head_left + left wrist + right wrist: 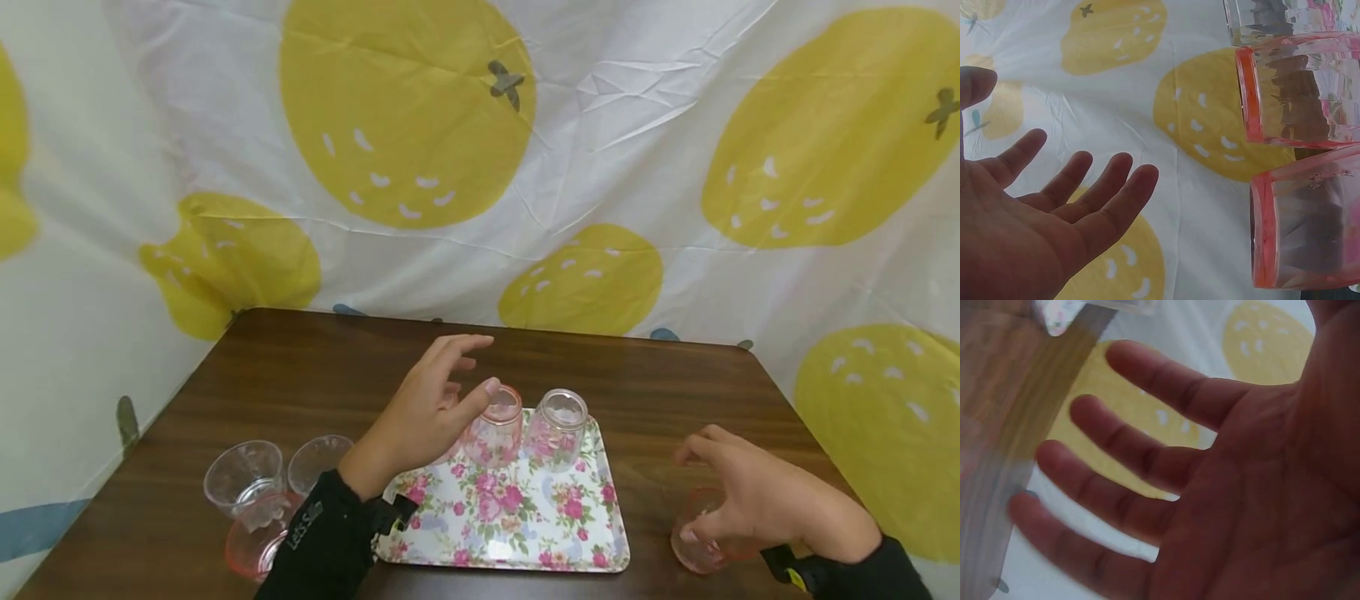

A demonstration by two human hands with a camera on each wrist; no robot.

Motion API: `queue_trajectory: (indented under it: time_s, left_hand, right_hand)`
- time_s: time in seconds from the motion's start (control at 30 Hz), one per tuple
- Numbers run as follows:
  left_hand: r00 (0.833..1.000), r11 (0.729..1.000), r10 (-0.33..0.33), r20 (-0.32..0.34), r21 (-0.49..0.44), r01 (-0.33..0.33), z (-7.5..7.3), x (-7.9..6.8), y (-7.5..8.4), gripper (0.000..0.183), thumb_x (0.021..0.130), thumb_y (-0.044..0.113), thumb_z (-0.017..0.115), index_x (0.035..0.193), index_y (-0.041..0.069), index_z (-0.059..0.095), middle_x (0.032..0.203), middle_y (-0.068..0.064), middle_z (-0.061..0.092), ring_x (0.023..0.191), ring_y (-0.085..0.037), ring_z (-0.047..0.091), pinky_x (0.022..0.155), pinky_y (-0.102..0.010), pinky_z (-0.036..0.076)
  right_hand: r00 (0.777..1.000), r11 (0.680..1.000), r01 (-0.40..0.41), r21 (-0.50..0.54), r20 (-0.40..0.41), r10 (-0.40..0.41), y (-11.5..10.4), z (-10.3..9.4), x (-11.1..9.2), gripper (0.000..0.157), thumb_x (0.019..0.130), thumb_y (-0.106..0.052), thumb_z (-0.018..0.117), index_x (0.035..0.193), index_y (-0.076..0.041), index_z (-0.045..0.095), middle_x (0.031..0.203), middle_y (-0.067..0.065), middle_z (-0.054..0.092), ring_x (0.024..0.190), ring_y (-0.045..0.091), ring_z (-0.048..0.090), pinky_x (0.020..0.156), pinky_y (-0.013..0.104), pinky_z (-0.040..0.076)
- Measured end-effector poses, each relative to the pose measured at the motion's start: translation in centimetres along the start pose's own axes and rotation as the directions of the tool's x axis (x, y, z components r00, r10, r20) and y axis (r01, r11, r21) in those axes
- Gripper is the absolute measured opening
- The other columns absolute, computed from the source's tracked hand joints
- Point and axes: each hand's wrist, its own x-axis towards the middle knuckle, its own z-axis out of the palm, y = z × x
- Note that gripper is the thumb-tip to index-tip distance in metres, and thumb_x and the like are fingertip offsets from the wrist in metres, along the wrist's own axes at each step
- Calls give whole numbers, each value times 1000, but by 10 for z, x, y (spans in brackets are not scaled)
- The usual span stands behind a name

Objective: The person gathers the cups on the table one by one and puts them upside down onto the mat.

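Observation:
My left hand (420, 417) hovers over the left rear of a floral tray (495, 508), its fingers loosely extended and holding nothing. Beside it on the tray stand a pink-rimmed glass (497, 433) and a clear glass (557, 429). Another pink-rimmed glass (1304, 231) shows in the left wrist view; in the head view the left hand mostly hides it. To the right of the tray, my right hand (772, 500) is held above pinkish glassware (697, 552), partly covering it. The right wrist view shows the right fingers (1141, 462) spread, with nothing in the palm.
Left of the tray, two clear glasses (243, 477) stand on the brown wooden table (330, 367), with a pink glass (255, 546) in front, partly behind the left sleeve. A lemon-patterned cloth (600, 167) hangs behind the table.

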Motion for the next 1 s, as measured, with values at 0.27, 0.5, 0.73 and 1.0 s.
queue_trajectory:
  time_s: [0.27,0.5,0.73,1.0]
  left_hand:
    - [1000,1000,-2,6,14,2,1,-1,-1,50,98,31,60,144,16,46,145,-7,44,123,-23,47,92,-55,53]
    - [1000,1000,7,-3,29,-7,1,0,-3,50,98,31,60,144,16,47,145,-7,44,122,-23,48,92,-54,54]
    - [1000,1000,1,3,22,-1,1,1,-3,50,99,31,60,145,15,46,145,-7,43,122,-23,48,92,-54,54]
    - [1000,1000,-10,9,25,10,1,1,-2,51,98,30,61,144,14,46,145,-9,43,121,-25,48,92,-56,54]
  right_hand:
    - [990,995,-75,60,127,67,16,19,1,56,58,-25,92,100,-14,56,106,12,51,81,27,51,63,40,45]
    - [989,996,-91,-4,117,91,17,23,4,56,58,-23,93,95,-14,53,99,8,53,82,25,50,66,43,48]
    - [988,994,-105,-16,115,107,16,22,4,55,58,-18,92,97,-14,53,100,8,54,81,25,50,66,42,47]
    - [993,996,-90,-12,81,90,13,13,1,51,60,-19,90,97,-17,55,103,7,55,86,24,53,67,40,50]
